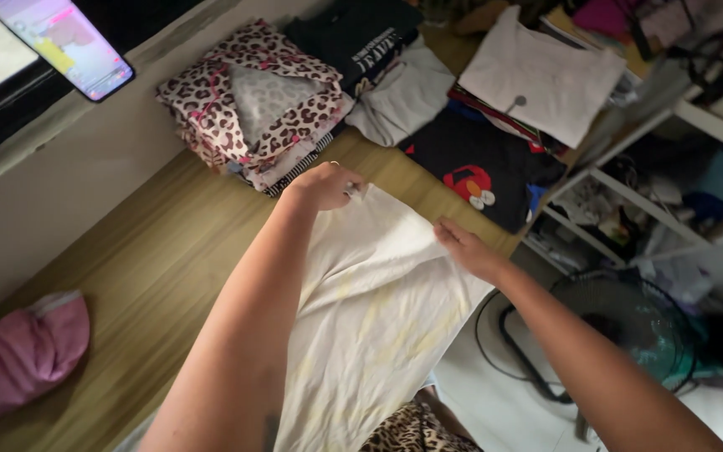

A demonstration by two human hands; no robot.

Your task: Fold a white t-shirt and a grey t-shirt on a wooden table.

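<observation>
Cream shirt top edge pinched: left hand, right hand.

Leopard-print folded stack, black red-faced shirt, pink garment, phone, fan beside the wooden worktop.

- Wooden table carries a white garment.
- Beyond the garment: leopard-print stack, black shirt.
- Left of it: pink cloth.

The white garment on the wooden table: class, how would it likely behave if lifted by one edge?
The white garment would probably flop and sag: it drapes limply off the table edge. Likely light, since both hands move it by fingertips.
</observation>
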